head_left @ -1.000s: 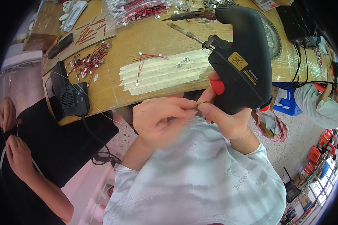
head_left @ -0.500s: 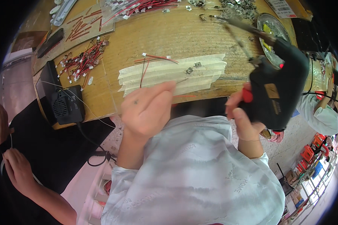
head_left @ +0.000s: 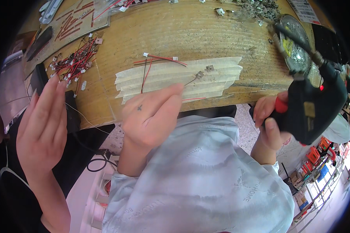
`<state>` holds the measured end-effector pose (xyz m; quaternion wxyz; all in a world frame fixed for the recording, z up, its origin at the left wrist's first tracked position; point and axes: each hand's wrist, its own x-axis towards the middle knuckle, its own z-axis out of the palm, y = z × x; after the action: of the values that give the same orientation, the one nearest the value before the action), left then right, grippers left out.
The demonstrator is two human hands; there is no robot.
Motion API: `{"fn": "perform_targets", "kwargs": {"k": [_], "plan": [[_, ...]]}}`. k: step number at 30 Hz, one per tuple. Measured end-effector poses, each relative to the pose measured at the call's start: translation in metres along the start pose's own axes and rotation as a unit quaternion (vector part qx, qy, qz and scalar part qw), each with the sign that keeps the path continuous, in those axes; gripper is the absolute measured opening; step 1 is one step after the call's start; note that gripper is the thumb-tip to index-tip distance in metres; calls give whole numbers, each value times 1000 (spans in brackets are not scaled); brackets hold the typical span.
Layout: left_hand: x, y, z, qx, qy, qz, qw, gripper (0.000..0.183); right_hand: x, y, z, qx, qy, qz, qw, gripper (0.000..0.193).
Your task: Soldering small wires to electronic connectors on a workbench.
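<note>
My left hand [head_left: 151, 116] is closed in a pinch over the near edge of a pad of cream tape strips [head_left: 163, 73]. From its fingertips a thin dark wire [head_left: 189, 82] runs to a small square metal piece [head_left: 199, 74] on the tape; a second metal piece [head_left: 209, 68] lies beside it. A red wire [head_left: 193, 98] pokes out below the fingers. My right hand [head_left: 271, 120] grips a black soldering gun [head_left: 319, 108] with a red trigger, its tip raised toward the back right. Loose red and black connector wires [head_left: 161, 59] lie on the tape's far left.
A heap of red-black wires [head_left: 76, 62] lies on the wooden bench [head_left: 163, 35] at left. At back right are a round metal dish [head_left: 295, 42] and a pile of small metal parts [head_left: 256, 9]. A co-worker's hand [head_left: 42, 128] reaches in at left.
My right hand has moved the soldering gun right, away from the tape. The dark wire now reaches the near metal piece. At left, the co-worker's hand has risen toward the bench.
</note>
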<state>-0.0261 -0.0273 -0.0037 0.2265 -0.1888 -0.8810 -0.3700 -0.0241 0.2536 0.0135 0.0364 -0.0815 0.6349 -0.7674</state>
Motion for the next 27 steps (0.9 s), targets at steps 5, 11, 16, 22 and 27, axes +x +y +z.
{"fn": "perform_targets", "kwargs": {"k": [5,11,16,22,27], "plan": [[-1,-5,-1,-17,-4,10,1000,12,-32,-22,-12,-258,-62,209,941,27],[-3,-3,2,-6,4,6,1000,15,-60,-5,-12,-422,-28,203,883,24],[-1,-3,-1,-24,-12,-2,1000,14,-63,9,0,-332,-45,44,941,35],[-3,-6,3,-10,13,3,1000,14,-29,3,2,-387,-199,-147,888,40],[-2,-6,3,-15,17,8,1000,15,-48,6,-6,-371,-176,41,911,40]]}}
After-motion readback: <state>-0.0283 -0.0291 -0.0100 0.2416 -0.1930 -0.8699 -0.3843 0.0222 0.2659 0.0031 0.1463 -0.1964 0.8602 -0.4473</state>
